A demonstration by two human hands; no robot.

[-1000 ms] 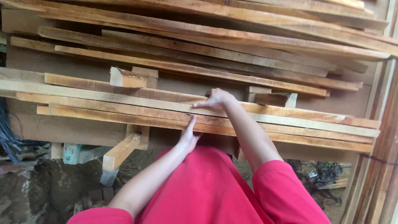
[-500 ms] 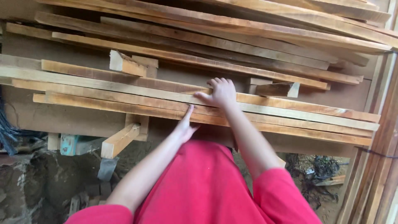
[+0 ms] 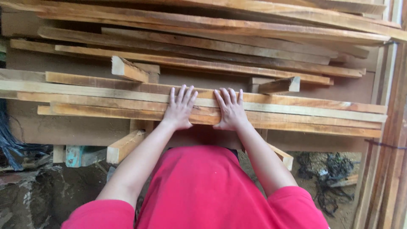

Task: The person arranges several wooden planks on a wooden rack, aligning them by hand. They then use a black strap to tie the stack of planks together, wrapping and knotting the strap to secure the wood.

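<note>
Left hand (image 3: 180, 109): a second ago it gripped the near edge from below — now it lies flat, fingers spread, on the front planks (image 3: 106, 104).
Right hand (image 3: 230, 110): flat and open beside it, holding nothing.
Hidden: plank ends cut off at both sides; the upper stack (image 3: 220, 40) covers the rear boards.

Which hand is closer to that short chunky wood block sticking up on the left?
Left. The left hand lies flat on the long planks just right of the short block; the right hand lies farther right.
</note>
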